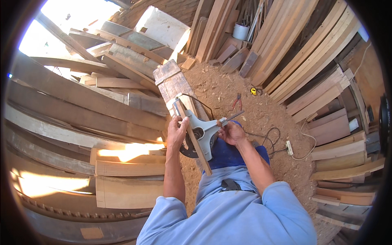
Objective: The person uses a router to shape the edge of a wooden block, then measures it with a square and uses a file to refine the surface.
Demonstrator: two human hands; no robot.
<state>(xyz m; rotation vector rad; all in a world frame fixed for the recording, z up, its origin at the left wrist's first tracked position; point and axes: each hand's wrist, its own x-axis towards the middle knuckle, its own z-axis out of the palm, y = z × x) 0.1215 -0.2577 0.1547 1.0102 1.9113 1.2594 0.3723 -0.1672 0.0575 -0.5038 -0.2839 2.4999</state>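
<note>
Over my lap is a grey cast-metal tool base [206, 130] with a round opening and a dark round plate below it, perhaps part of a router. A narrow wooden strip [196, 145] lies along its left side. My left hand [176, 130] grips the strip and the edge of the base, thumb on top. At the base's right arm, where a thin metal rod [236, 115] sticks out, my right hand [232, 133] has its fingers closed around the end fitting. What exactly those fingers pinch is partly hidden.
A worn wooden bench plank [173, 79] extends ahead of me. On the sawdust-covered ground lie red-handled pliers [237, 101], a yellow tape measure [255, 91], dark cable and a white power strip [289, 148]. Stacked boards [130, 192] crowd the left; more timber [281, 49] leans at right.
</note>
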